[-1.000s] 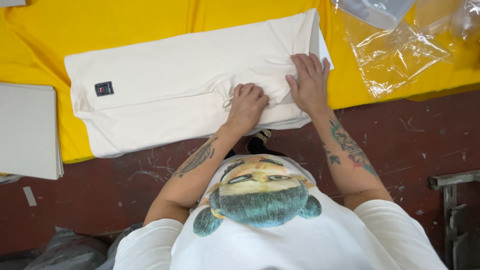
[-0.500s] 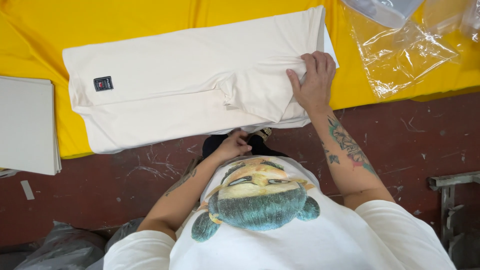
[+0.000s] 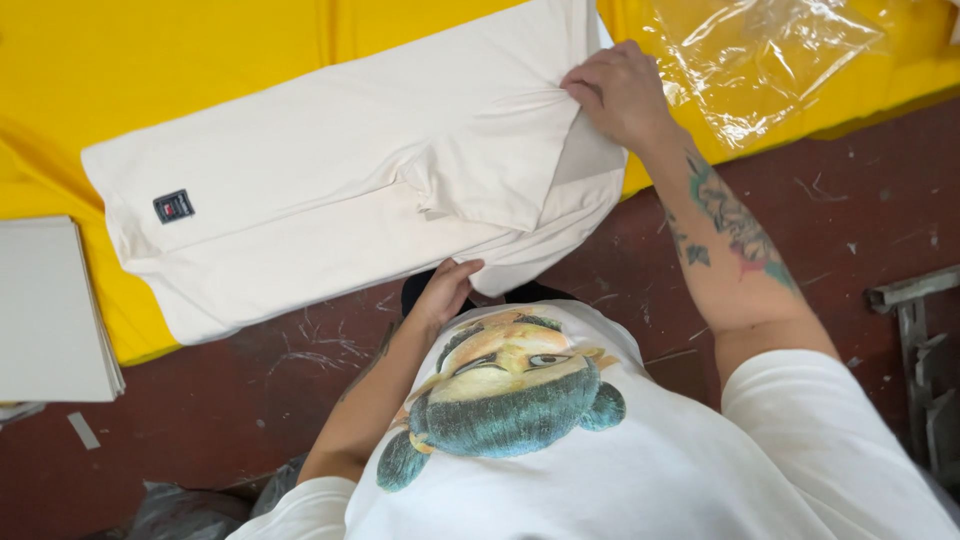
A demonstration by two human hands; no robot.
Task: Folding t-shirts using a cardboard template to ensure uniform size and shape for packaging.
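Two hands work on one cream-white shirt (image 3: 330, 190), which lies partly folded on the yellow surface (image 3: 200, 60), with its lower edge hanging a little over the front border. The right hand (image 3: 615, 90) is at about two o'clock from the middle of the cloth and pinches a folded edge there, fingers closed on the fabric. The left hand (image 3: 445, 290) is at about five o'clock, touching the hanging edge from below with the fingers loosely curved; I cannot tell if it really grips. I judge the shirt light and very soft, so it will sag and wrinkle where nothing supports it; the best hold is at folded edges or corners, with both hands well apart. A small dark label (image 3: 173, 206) sits at nine o'clock. Clear plastic bags (image 3: 770, 60) lie at two o'clock, and a white stack (image 3: 50, 310) at eight o'clock.
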